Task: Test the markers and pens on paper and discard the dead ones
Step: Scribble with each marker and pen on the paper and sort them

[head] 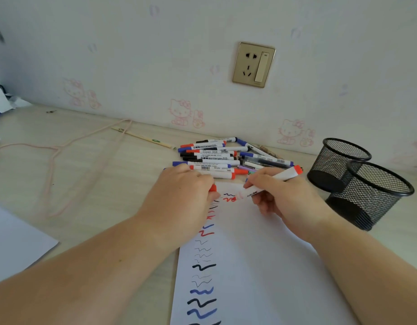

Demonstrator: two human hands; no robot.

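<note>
Red ink is the colour in play: the right hand point(275, 193) grips a white-barrelled whiteboard marker with a red end plug point(276, 178), its tip down at the far end of the white sheet of paper point(261, 266), just beside a fresh red squiggle point(229, 199). The left hand point(181, 195) pinches what looks like the red cap point(212, 188) while resting on the paper's left edge. To judge this marker fairly, drag the tip in a slow wave on bare paper away from the column of older squiggles, so a faint line cannot be confused with a neighbour (the paper should be held flat). Both forearms reach forward, wrists low, right fingers curled around the barrel. Behind them lies the pile of markers and pens point(223, 156); two black mesh cups point(357, 179) stand to the right.
</note>
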